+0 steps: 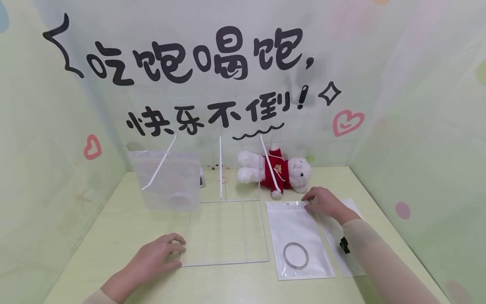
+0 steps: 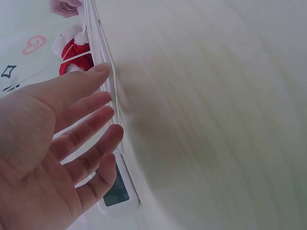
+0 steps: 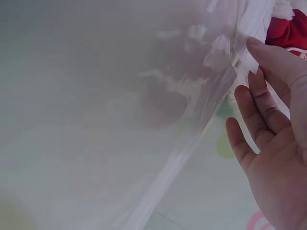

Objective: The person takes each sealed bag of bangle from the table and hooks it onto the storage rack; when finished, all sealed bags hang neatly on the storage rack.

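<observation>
The flat pouch lies unhung right of the wire rack, the right hand at its corner; I can't tell if pinching. The left hand spreads loosely by the rack's left; a hanging pouch looks done.

The head camera looks forward and down across the desk to the lettered backdrop. The left wrist's sits close by the left fingers, tipped sideways; the right's, close by the right fingers, faces a plastic pouch. All three share the plush bear.
</observation>
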### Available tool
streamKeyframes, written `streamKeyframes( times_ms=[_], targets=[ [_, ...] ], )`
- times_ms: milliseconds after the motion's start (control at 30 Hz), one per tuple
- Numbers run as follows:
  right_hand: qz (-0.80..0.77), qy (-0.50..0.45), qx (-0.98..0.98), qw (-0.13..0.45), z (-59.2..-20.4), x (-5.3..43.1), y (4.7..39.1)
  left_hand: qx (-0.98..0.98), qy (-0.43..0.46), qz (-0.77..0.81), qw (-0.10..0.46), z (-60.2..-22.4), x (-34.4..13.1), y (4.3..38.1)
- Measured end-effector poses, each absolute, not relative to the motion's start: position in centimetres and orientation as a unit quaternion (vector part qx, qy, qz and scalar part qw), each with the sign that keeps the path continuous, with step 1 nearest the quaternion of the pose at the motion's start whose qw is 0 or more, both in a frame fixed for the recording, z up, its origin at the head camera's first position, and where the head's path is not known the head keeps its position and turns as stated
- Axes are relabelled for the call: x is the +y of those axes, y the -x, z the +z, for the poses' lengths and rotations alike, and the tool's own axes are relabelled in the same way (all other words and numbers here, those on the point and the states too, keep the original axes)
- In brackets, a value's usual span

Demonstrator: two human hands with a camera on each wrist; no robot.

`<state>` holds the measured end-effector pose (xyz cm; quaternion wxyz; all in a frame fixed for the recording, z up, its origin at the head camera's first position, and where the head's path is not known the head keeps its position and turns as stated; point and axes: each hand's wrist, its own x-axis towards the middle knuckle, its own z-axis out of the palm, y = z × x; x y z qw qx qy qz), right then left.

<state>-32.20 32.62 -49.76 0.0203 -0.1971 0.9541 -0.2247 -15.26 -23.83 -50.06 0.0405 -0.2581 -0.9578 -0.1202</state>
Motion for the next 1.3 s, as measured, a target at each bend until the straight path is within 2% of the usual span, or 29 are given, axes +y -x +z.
streamKeyframes(
  times_ms=[133,300,733,1300],
  targets=[
    [-0.228,0.203,0.952,0.015,-49.4,32.5,31.7,-0.959,0.253,-0.123,0.033,-50.0,-23.8,15.1],
    [-0.208,0.209,0.955,-0.02,-49.2,32.5,30.9,-0.959,0.254,-0.124,0.036,-50.1,-23.7,15.0],
    [-0.235,0.218,0.944,-0.082,-47.7,31.9,27.0,-0.962,0.242,-0.124,0.033,-49.9,-23.7,14.9],
    [-0.247,0.295,0.889,-0.25,-44.2,28.6,22.9,-0.959,0.251,-0.118,0.053,-49.9,-23.5,14.9]
  ],
)
